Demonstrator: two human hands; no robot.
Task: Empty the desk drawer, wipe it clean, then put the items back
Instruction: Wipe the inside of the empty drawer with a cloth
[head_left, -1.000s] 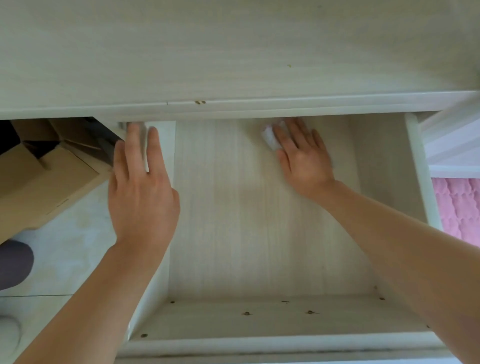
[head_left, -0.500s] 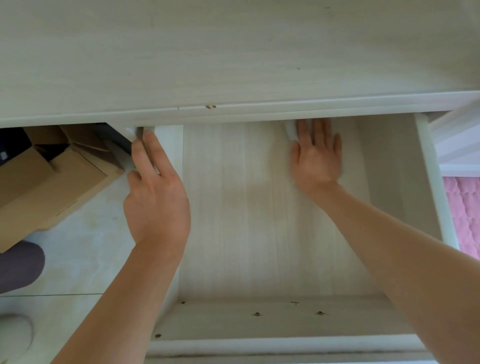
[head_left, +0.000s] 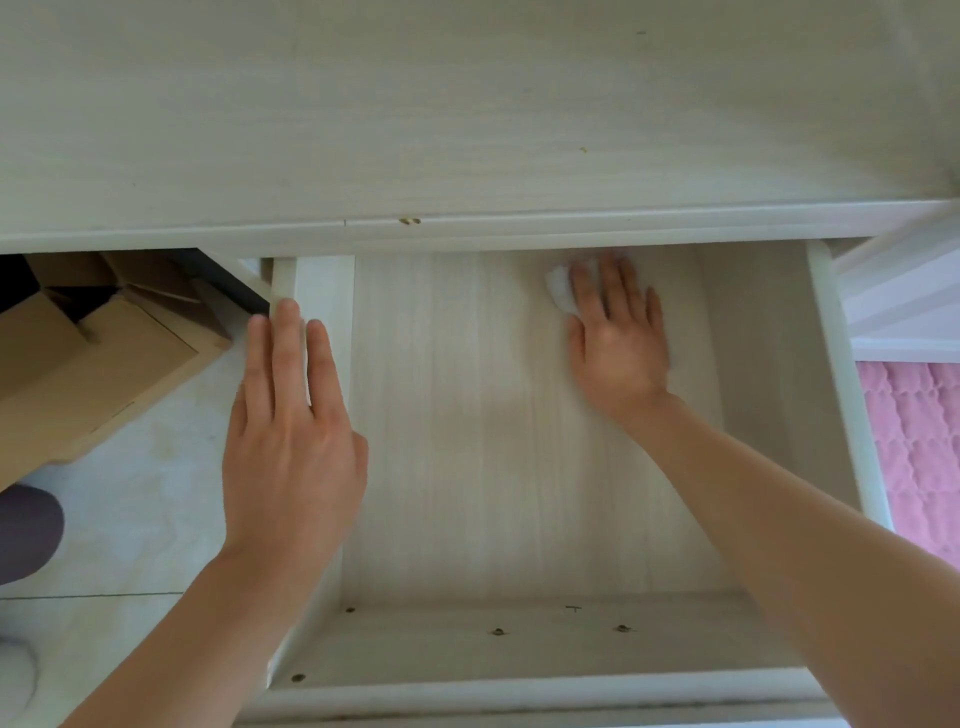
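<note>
Your right hand (head_left: 615, 338) lies flat, fingers straight, pressing a white cloth (head_left: 561, 292) onto the drawer (head_left: 493, 467) floor. Your left hand (head_left: 291, 441), fingers straight, rests on the drawer's left wall.

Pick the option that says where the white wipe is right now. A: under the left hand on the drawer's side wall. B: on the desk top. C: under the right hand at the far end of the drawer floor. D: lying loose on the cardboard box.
C: the white wipe pokes out from under the fingers of the right hand, pressed flat on the drawer floor near its far end.
</note>
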